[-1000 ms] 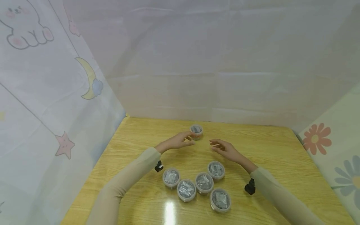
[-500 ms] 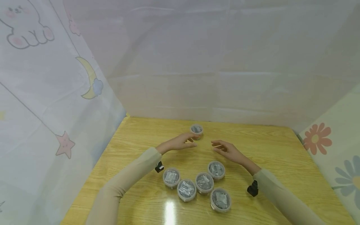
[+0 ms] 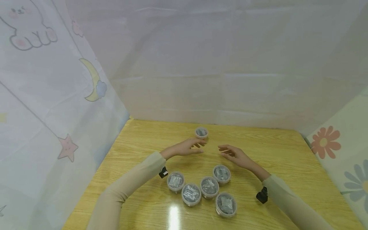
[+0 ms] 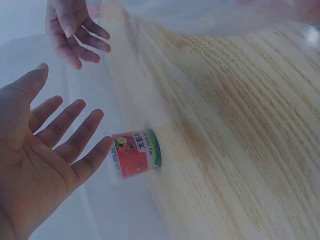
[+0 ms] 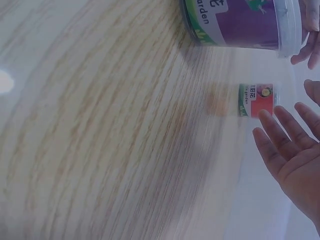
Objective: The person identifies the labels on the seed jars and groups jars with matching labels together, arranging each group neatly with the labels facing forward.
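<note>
My left hand (image 3: 187, 148) hovers over the table with its fingers loosely extended and nothing in its grasp. Just beyond its fingertips stands a small round tub (image 3: 201, 132) with a clear lid and a dark packet under it. In the left wrist view this tub shows a red and green label (image 4: 133, 153). Across a gap to the right, my right hand (image 3: 235, 156) also holds nothing, its fingers relaxed and slightly bent. Nearest below the right hand is another lidded tub (image 3: 221, 174); a tub with a purple label (image 5: 245, 22) looms close in the right wrist view.
Nearer the front of the wooden table (image 3: 138, 204) sit more tubs: a left one (image 3: 175, 181), two middle ones (image 3: 191, 194) and a front right one (image 3: 226, 204). A pale cloth wall (image 3: 218, 80) rises behind the table's back edge, with printed sheets at both sides.
Both hands have drifted slightly right and toward the front. The left fingers overlap the far tub less than before. The tubs have stayed in place.
</note>
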Tool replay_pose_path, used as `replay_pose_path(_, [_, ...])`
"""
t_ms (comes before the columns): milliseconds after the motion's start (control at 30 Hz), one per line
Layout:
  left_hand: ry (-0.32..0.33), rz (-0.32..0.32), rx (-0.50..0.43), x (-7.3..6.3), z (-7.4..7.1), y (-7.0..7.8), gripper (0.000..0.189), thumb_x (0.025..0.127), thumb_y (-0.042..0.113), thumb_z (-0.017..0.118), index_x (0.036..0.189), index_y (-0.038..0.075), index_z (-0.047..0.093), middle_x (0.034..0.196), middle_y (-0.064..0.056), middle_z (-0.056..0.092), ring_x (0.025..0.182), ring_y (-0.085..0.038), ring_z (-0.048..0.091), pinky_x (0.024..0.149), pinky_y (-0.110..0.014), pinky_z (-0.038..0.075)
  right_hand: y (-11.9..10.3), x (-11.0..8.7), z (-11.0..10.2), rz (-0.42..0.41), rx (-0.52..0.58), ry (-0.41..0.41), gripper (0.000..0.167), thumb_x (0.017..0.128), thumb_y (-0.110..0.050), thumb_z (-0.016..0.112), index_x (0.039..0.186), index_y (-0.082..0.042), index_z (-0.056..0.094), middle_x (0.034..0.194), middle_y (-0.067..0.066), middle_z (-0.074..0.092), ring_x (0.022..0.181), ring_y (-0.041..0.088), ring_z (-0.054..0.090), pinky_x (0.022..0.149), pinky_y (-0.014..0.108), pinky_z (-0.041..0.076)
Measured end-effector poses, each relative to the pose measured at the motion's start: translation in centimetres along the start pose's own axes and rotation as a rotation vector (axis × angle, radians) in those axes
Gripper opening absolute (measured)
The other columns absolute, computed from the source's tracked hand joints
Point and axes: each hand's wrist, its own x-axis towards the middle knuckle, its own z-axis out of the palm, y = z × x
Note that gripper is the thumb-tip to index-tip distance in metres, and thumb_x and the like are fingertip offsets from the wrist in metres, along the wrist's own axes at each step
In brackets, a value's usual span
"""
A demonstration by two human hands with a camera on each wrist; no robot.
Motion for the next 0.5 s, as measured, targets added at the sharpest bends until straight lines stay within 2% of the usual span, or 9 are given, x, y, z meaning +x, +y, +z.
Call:
replay_pose_path(100, [-0.008, 0.009, 0.005, 0.0, 0.1, 0.0, 0.05, 0.097, 0.034, 0.049, 0.141, 0.012, 0.038, 0.14, -0.007, 0.045, 0.121, -0.028, 0.05, 0.099, -0.049, 0.042, -0.3, -0.2, -0.1, -0.015, -0.018, 0.001, 0.04, 0.096, -0.015, 0.052, 0.134, -0.005, 0.045, 0.13, 0.024, 0.05, 0.106, 0.035, 0.059, 0.086, 0.041, 0.052])
replay_pose_path(267, [-0.027, 0.026, 0.009, -0.1, 0.3, 0.2, 0.049, 0.097, 0.032, 0.049, 0.141, 0.012, 0.038, 0.138, -0.011, 0.047, 0.121, -0.029, 0.05, 0.099, -0.048, 0.042, -2.1, -0.6, -0.4, -0.031, 0.003, -0.006, 0.038, 0.094, -0.005, 0.052, 0.131, 0.002, 0.046, 0.124, 0.028, 0.053, 0.104, 0.041, 0.058, 0.085, 0.046, 0.051])
replay_pose_path(367, [-0.043, 0.028, 0.012, -0.1, 0.4, 0.3, 0.049, 0.097, 0.033, 0.048, 0.142, 0.015, 0.037, 0.138, -0.01, 0.047, 0.122, -0.028, 0.049, 0.101, -0.046, 0.042, -1.7, -0.9, -0.4, -0.029, 0.005, -0.013, 0.038, 0.095, -0.007, 0.052, 0.131, 0.001, 0.047, 0.124, 0.027, 0.053, 0.104, 0.039, 0.059, 0.085, 0.042, 0.052])
replay_pose_path(500, [-0.058, 0.028, 0.013, 0.0, 0.6, 0.7, 0.051, 0.097, 0.034, 0.048, 0.143, 0.013, 0.036, 0.14, -0.009, 0.045, 0.123, -0.027, 0.048, 0.101, -0.045, 0.041, -1.5, -1.3, -0.6, -0.039, -0.004, -0.026, 0.037, 0.095, -0.007, 0.052, 0.131, 0.001, 0.047, 0.123, 0.026, 0.054, 0.104, 0.038, 0.059, 0.085, 0.039, 0.052])
